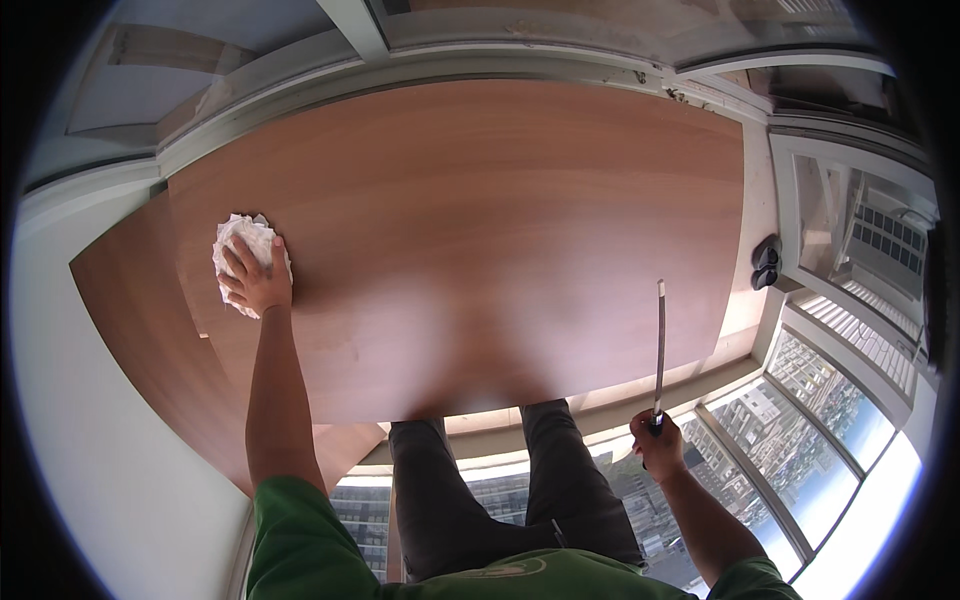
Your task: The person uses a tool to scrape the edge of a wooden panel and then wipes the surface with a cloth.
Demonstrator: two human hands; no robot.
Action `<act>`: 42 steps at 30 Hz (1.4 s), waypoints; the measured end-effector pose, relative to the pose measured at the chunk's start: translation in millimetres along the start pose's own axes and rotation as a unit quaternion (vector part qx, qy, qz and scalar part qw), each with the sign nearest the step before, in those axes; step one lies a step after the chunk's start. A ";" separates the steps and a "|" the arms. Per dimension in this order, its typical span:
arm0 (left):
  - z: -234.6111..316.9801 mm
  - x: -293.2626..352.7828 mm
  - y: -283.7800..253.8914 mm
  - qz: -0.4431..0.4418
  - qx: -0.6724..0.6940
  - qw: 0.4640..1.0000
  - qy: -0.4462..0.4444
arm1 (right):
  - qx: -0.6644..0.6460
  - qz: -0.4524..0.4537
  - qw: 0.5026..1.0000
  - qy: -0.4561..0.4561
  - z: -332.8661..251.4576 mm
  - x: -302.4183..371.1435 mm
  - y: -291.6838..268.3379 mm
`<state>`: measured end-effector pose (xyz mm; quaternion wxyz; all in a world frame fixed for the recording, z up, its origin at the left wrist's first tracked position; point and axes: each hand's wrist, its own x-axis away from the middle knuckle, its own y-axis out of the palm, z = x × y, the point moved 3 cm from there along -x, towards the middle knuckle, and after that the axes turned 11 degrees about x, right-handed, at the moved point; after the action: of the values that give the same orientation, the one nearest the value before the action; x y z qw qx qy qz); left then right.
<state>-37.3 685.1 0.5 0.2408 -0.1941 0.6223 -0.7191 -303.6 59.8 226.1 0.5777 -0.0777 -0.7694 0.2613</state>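
Observation:
My left hand (258, 282) grips a crumpled white cloth or paper wad (252, 238) from above, its fingers spread and bent over it. The wad sits over the left part of a broad brown wooden board (480, 190), near the board's left edge. At the lower right, my right hand (658, 446) is wrapped round the black handle of a long, thin metal tool (661, 340). The tool points away from me, its pale tip over the board's right part. Its exact kind cannot be made out.
Another brown panel (150, 300) extends from under the board's left side. A white wall (70, 370) stands at left. Framed glass (640, 50) runs along the far side. Dark slippers (766, 262) lie right of the board; windows (780, 410) line the lower right.

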 end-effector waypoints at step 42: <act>622.5 198.3 91.9 -0.106 0.039 0.745 0.657 | -0.383 0.045 0.870 0.308 273.4 29.3 4.0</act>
<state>172.3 59.5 -0.9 -0.2985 0.2713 0.5729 -0.7135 -567.8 -9.8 195.4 0.6982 -0.4040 -0.5874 -0.0649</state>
